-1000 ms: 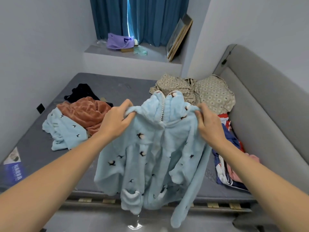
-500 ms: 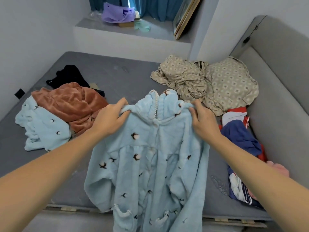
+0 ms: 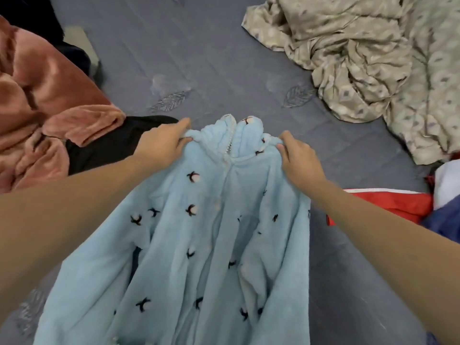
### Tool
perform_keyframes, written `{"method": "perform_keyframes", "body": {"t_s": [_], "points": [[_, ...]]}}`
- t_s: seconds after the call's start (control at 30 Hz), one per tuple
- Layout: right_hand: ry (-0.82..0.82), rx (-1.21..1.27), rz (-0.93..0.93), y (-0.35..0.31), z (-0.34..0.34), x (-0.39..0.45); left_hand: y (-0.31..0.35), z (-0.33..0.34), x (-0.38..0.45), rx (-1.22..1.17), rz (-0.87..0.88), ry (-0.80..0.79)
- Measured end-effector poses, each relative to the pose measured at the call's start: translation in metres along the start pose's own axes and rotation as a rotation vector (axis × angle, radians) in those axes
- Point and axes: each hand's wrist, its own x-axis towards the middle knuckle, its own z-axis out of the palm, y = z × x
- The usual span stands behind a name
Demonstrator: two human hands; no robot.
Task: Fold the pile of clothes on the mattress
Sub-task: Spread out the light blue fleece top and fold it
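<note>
A light blue fleece robe point(image 3: 199, 232) with small dark and white cotton-flower marks lies spread over the grey mattress point(image 3: 224, 58), collar pointing away from me. My left hand point(image 3: 161, 145) pinches its left shoulder beside the collar. My right hand point(image 3: 296, 158) grips the right shoulder. The robe's lower part runs out of the bottom of the view.
A rust-pink plush garment point(image 3: 42, 103) and black clothing point(image 3: 112, 145) lie at the left. A crumpled beige patterned sheet point(image 3: 368, 58) fills the upper right. Red point(image 3: 388, 205), white point(image 3: 448, 180) and dark blue point(image 3: 445, 225) clothes lie at the right edge.
The robe has come down from hanging in the air onto the mattress, both hands still holding its shoulders. The view has tilted down and moved closer.
</note>
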Motion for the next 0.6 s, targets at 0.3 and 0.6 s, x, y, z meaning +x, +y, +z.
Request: {"method": "perform_keyframes", "body": {"t_s": [0.3,0.6], "points": [[0.117,-0.165,0.099,0.017,0.067,-0.009,0.038,0.068,-0.012,0.163,0.087,0.155],[-0.022,-0.234,-0.047,0.021,0.100,-0.080,0.079,0.148,-0.051,0.157,0.135,-0.144]]}}
